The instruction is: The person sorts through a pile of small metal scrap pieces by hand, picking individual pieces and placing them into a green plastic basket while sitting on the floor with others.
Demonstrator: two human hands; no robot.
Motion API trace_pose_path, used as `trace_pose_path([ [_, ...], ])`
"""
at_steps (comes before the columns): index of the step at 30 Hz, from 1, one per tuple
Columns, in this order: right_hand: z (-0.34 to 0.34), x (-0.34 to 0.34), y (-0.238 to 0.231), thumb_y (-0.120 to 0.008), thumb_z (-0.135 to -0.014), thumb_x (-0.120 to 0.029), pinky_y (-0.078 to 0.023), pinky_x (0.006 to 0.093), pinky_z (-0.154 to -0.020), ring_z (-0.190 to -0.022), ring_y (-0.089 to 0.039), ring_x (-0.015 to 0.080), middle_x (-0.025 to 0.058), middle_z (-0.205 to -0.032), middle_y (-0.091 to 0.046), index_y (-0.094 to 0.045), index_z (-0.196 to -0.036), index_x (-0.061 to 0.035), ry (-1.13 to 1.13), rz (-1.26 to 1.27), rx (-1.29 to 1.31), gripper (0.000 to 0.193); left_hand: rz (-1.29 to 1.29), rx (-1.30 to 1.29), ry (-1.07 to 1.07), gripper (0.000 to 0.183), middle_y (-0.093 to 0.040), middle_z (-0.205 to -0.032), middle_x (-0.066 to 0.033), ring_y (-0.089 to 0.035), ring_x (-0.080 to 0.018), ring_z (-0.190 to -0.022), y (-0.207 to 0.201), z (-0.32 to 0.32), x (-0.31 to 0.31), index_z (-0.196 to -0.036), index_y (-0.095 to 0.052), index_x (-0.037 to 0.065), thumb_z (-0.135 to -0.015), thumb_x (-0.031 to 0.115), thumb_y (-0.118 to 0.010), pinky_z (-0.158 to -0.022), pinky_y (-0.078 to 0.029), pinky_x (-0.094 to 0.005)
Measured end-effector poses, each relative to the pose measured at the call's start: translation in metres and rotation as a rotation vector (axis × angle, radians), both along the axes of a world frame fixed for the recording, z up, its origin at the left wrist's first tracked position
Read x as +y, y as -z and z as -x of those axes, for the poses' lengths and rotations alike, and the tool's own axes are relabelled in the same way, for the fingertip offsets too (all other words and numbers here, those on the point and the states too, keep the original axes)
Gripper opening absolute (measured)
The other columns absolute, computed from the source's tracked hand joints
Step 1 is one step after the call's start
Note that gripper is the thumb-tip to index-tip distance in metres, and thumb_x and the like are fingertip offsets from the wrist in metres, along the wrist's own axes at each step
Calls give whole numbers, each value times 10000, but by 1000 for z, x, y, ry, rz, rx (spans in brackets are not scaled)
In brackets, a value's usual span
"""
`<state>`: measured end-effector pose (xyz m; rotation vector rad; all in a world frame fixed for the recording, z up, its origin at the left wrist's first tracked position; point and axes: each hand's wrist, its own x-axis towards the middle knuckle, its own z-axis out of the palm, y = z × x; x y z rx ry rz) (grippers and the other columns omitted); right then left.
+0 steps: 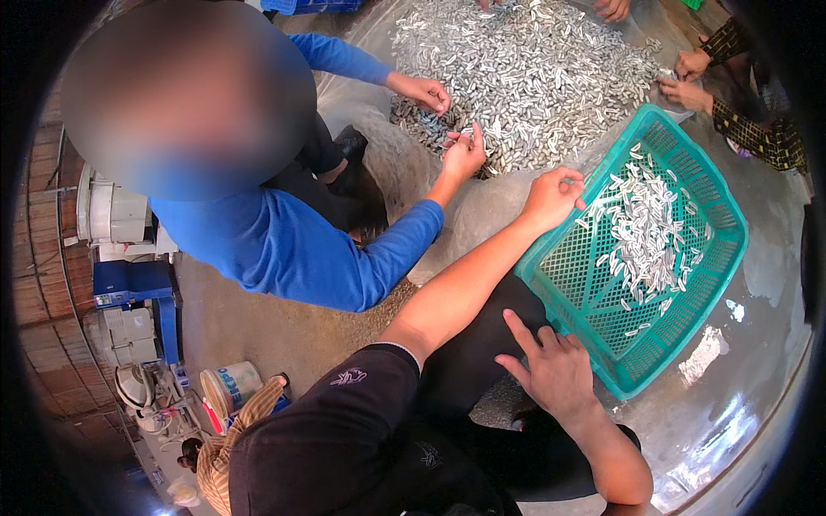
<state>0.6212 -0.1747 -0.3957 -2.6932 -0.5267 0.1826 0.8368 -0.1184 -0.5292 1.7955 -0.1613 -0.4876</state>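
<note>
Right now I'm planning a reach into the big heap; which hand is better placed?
Probably your left hand: it is at the edge of the green basket, close to the heap. Your right hand is farther from the heap, lower in view.

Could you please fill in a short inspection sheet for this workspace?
Surface: grey floor, with glossy patches at right.
Job's things: small grey-and-white elongated pieces in a green plastic basket; a large pile of similar pieces beyond it.
Clutter: white bucket and white container in the left background.
Grippers: bare left hand at the basket's rim, fingers curled, contact unclear; bare right hand open near the basket's lower left side.
Cables: none clearly distinguishable.
Surroundings: co-worker's blue sleeve at left; other people's hands around the pile.
</note>
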Motion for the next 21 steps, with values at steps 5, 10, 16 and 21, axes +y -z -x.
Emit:
trace_pose_path([
  [5,-1,-4,-1,-581,-863,-503,-442,303,-585,-561,-545,174,34,-684,-500,-508,-1347,-220,31,5,18,566,65,27,2,196,-709,-720,-76,-641,-120,-657,19,-6,-5,-1052,-627,25,-917,158,-577,-642,-497,-290],
  [10,7,-1,0,-609,-850,-479,-438,298,-576,-562,-551,166,25,-696,-505,-614,-1196,-189,43,-52,-35,451,74,75,-5,214,-704,-703,-80,-642,-119,-632,17,-4,2,-1059,-626,8,-911,155,-579,-625,-493,-283],
  [16,6,-2,-3,-662,-830,-426,-416,310,-575,-568,-509,173,27,-681,-463,-620,-1181,-160,71,-91,-43,443,81,78,16,232,-702,-732,-94,-659,-129,-664,11,-5,-1,-1082,-606,-14,-919,149,-575,-615,-496,-278],
  [21,0,-2,-5,-677,-820,-410,-408,320,-557,-567,-505,192,31,-682,-463,-637,-1142,-158,75,-122,-91,410,183,61,-22,169,-686,-694,-100,-658,-135,-641,21,-5,-2,-1037,-610,12,-922,134,-585,-598,-502,-298],
])
